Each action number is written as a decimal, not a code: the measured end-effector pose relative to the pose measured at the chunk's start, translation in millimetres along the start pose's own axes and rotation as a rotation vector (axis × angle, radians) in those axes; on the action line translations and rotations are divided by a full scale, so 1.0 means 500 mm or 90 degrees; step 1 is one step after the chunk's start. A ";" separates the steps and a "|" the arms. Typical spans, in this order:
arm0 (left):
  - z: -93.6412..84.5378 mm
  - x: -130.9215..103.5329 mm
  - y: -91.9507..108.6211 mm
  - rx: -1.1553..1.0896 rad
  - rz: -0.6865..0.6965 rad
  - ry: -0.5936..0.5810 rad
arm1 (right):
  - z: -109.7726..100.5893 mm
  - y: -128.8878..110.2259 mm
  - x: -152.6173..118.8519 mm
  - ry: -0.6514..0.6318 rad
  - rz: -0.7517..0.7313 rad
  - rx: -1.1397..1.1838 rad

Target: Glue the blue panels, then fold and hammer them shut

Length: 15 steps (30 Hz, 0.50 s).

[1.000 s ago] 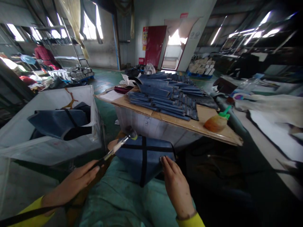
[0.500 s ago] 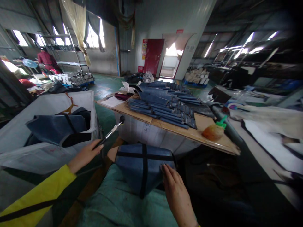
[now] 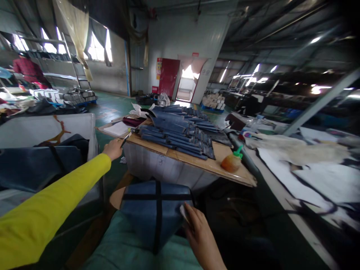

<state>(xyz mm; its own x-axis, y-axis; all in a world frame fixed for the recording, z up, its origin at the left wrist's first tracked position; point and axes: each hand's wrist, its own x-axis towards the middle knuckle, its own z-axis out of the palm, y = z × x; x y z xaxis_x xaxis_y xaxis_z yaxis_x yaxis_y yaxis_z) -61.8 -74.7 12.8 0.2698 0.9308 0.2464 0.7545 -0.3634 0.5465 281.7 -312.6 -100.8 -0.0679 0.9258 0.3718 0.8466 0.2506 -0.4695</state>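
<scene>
My left hand (image 3: 113, 149) is closed round the dark handle of a thin tool (image 3: 127, 138), whose tip reaches the left edge of the cardboard-topped table (image 3: 165, 149). On my lap lies a blue piece with crossed black straps (image 3: 143, 210). At its right edge is my right hand (image 3: 194, 221), fingers bent together round a small pale object (image 3: 184, 213) that I cannot make out. Stacked blue pieces (image 3: 180, 133) cover much of the cardboard, with a squeeze bottle of amber liquid (image 3: 231, 162) to their right.
A white bin (image 3: 91, 129) with blue pieces stands on the left. Pale sheets lie on a long bench (image 3: 281, 183) at the right. A person in a red checked top (image 3: 29, 69) is far back left.
My left hand has moved forward with the tool, from beside the lap to the table's left edge. The view has turned right. My right hand remains at the strapped piece.
</scene>
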 end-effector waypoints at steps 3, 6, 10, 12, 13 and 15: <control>0.049 -0.069 0.055 0.032 0.053 0.022 | -0.017 0.037 0.021 0.057 0.092 0.067; 0.143 -0.171 0.111 0.034 0.183 -0.082 | -0.018 0.056 0.043 0.064 0.180 0.144; 0.266 -0.289 0.154 0.105 0.293 -0.109 | -0.017 0.039 0.068 0.061 0.239 0.220; 0.301 -0.315 0.162 0.146 0.301 -0.067 | -0.028 0.019 0.082 0.055 0.262 0.276; 0.311 -0.320 0.163 0.163 0.302 -0.047 | -0.038 0.005 0.089 0.045 0.265 0.307; 0.318 -0.322 0.161 0.189 0.309 -0.014 | -0.062 -0.030 0.105 0.042 0.246 0.347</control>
<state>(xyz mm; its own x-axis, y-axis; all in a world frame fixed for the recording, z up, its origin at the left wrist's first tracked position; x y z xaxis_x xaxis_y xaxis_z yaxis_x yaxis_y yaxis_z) 50.7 -247.6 -110.1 0.6378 0.6611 0.3951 0.6754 -0.7267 0.1256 281.6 -276.5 -49.2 0.2341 0.9628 0.1352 0.4147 0.0269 -0.9096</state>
